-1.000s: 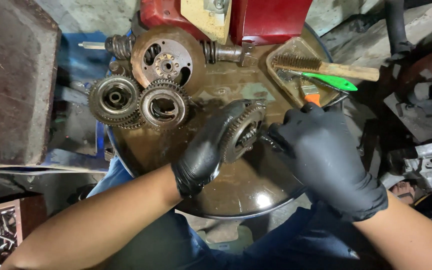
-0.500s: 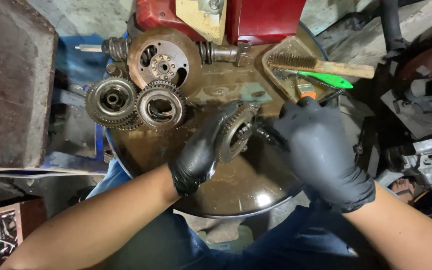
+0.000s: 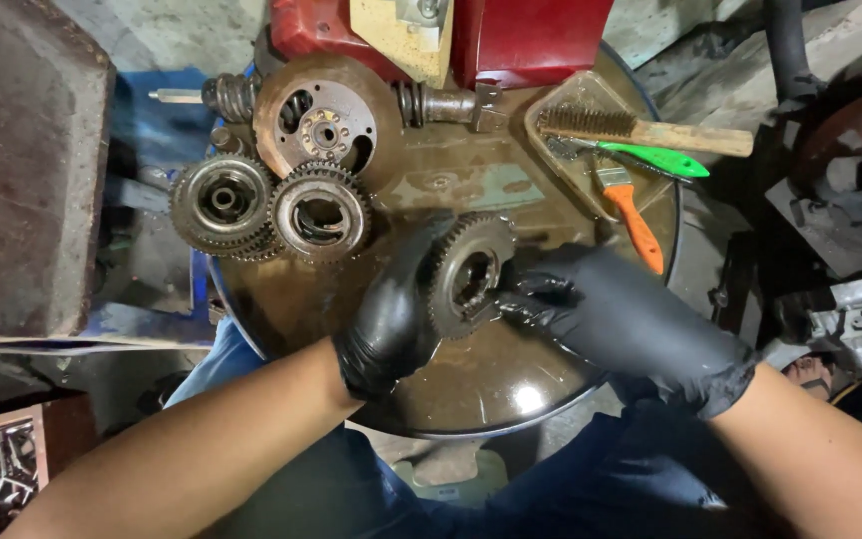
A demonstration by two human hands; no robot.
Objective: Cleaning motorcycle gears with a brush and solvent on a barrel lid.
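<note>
The person's bare forearms came in from the near edge, both hands in black gloves wet with oil. The left hand [image 3: 391, 319] held a toothed gear wheel [image 3: 466, 271] on edge over the middle of the oily drum top [image 3: 491, 384], its grip closed round the gear's near rim, the bore facing toward the camera. The right hand [image 3: 616, 319] met the gear from the right, fingertips [image 3: 526, 294] pressed at the hub; whether they pinched a small part or a rag there could not be told, so its grip read only as narrow and touching the gear.

Judged from this, the step was working at the gear's bore. To do it well, the left hand needed to keep the gear steady on its rim, clear of the teeth's sharp flanks, since oiled gloves slip easily. The right fingers needed to work round the bore evenly, over the drum so drips and any loose piece landed on it.

Farther on, two more gears [image 3: 223, 203] [image 3: 319, 213] lay flat near the far left edge, touching each other, with a rusty flanged hub on a shaft [image 3: 323, 125] behind them. At the far right edge lay a wire brush [image 3: 641, 128], a green-handled brush [image 3: 662, 160] and an orange-handled paintbrush [image 3: 636, 215]. A red machine body [image 3: 531, 40] stood beyond.
</note>
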